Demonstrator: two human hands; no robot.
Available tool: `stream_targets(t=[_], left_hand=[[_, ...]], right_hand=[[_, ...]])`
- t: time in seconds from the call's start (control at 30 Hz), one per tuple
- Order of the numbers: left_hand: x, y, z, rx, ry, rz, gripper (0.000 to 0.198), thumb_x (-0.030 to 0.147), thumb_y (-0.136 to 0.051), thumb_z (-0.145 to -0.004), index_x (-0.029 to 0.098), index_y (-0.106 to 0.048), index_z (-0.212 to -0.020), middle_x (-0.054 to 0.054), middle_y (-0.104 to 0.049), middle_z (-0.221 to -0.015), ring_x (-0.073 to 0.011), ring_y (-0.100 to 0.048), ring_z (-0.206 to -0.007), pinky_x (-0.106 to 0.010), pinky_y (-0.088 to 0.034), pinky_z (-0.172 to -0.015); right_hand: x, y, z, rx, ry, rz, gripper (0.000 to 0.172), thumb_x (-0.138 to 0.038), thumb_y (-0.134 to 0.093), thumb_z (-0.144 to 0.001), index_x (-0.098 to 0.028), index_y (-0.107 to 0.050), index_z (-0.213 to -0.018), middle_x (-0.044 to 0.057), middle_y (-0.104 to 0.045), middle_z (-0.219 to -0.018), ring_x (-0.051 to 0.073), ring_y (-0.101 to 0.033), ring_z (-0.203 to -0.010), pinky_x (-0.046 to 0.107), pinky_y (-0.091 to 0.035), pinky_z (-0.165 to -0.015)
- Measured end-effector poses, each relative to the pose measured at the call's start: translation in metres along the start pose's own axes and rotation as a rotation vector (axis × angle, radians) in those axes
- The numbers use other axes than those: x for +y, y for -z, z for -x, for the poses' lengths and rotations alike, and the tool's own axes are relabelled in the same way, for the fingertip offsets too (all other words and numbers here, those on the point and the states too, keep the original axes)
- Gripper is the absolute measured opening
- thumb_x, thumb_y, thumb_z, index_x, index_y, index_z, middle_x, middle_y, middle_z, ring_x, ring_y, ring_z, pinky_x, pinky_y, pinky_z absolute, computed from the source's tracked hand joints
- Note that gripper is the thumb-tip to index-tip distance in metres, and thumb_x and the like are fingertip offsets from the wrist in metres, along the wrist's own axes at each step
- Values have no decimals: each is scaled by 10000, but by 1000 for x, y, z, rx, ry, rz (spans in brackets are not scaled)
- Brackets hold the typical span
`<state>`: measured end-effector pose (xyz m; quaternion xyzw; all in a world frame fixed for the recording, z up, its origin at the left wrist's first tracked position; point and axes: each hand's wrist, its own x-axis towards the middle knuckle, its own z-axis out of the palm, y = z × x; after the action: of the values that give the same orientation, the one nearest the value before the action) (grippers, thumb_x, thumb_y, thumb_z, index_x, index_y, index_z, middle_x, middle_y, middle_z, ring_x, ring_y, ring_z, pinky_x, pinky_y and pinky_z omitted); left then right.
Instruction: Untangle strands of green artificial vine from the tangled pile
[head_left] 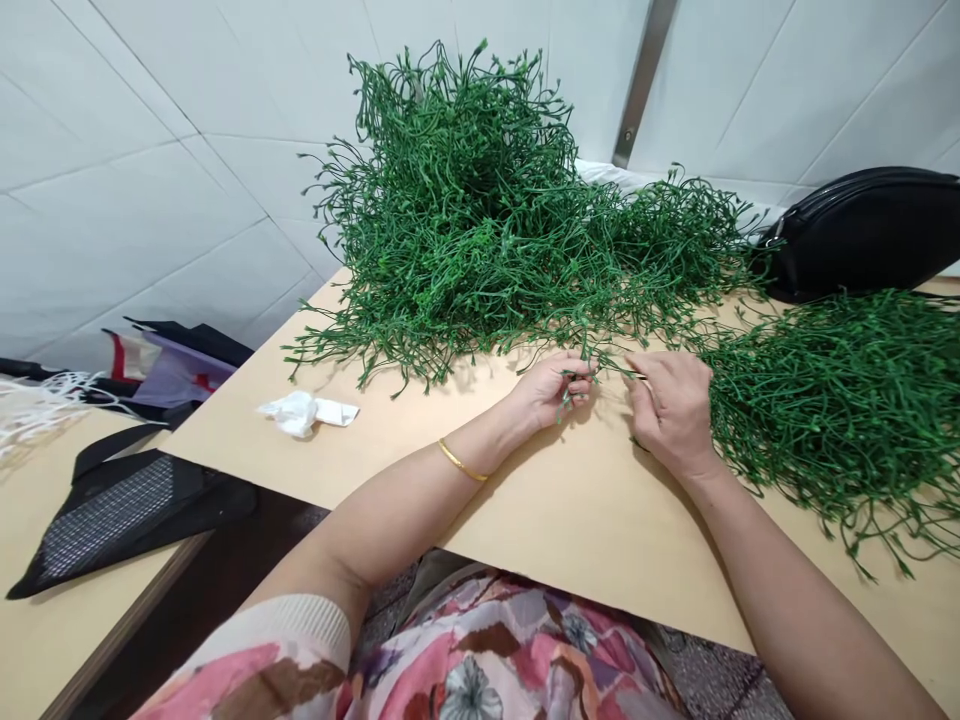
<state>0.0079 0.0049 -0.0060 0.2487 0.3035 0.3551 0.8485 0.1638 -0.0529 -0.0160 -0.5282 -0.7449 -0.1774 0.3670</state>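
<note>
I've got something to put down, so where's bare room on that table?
The table is bare between the left forearm and right forearm; also between the left forearm and crumpled white scrap. It's crowded at the back with the big green heap, and at right with another green heap by the black bag.

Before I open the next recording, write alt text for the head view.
A person's left hand and right hand hold thin green stems over a light tabletop, with a large tangled green pile behind them, a smaller pile at right, and a black bag.
</note>
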Motion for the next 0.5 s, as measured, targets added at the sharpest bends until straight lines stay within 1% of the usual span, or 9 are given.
stream_targets(t=[0.07, 0.1, 0.17, 0.23, 0.27, 0.33, 0.4, 0.5], left_hand=[[-1, 0, -1, 19, -4, -3, 213, 6, -522, -663, 158, -376, -640, 77, -360, -496, 0, -261, -342, -128, -214, -351], [-2, -1, -1, 24, -6, -8, 209, 18, -527, -681, 156, -378, -634, 79, -350, -487, 2, -255, -342, -124, -210, -351], [-2, -2, -1, 26, -2, -17, 196, 52, -532, -713, 152, -388, -623, 73, -357, -477, 1, -253, -342, -124, -208, -348], [-2, -3, 0, 36, 17, -28, 199, 84, -522, -735, 151, -392, -599, 68, -350, -453, -7, -255, -336, -132, -213, -343], [-2, -3, 0, 46, 35, -31, 213, 94, -512, -740, 153, -386, -579, 68, -329, -432, -13, -255, -331, -138, -216, -341], [-2, -3, 0, 48, 56, -27, 238, 109, -500, -740, 159, -370, -547, 70, -291, -401, -24, -255, -326, -148, -224, -341], [-4, -1, -1, 14, 34, -26, 243, 121, -506, -730, 162, -370, -533, 68, -282, -388, -31, -265, -329, -155, -240, -347], [-6, 1, -3, -33, -10, -65, 173, 102, -496, -696, 152, -418, -551, 51, -336, -401, -44, -316, -350, -164, -273, -359]], right_hand=[[-4, 5, 1, 123, -16, -1, 238, -214, -487, -824, -201, -583, -1041, 96, -614, -955, 227, -533, -912, 394, -366, -808], [-7, 8, 1, 148, 15, -9, 250, -205, -489, -818, -213, -583, -1050, 98, -613, -968, 231, -538, -924, 402, -368, -812], [-15, 10, 3, 107, 149, -57, 288, -179, -488, -809, -229, -577, -1078, 94, -617, -977, 224, -544, -932, 396, -382, -807], [-22, 8, 4, 17, 285, -114, 330, -150, -480, -801, -219, -566, -1112, 98, -623, -996, 212, -540, -946, 373, -407, -799], [-25, 6, 4, -23, 322, -124, 342, -138, -473, -800, -208, -563, -1123, 103, -623, -1016, 211, -533, -965, 368, -416, -807], [-26, 1, 3, -75, 332, -104, 351, -124, -455, -802, -185, -559, -1132, 115, -619, -1066, 217, -514, -1002, 375, -418, -834], [-24, -2, 3, -102, 311, -63, 354, -119, -447, -804, -172, -555, -1137, 118, -616, -1103, 225, -499, -1009, 381, -415, -836], [-20, -3, 3, -117, 297, -21, 369, -118, -453, -798, -166, -544, -1152, 106, -609, -1150, 229, -483, -990, 379, -407, -815]])
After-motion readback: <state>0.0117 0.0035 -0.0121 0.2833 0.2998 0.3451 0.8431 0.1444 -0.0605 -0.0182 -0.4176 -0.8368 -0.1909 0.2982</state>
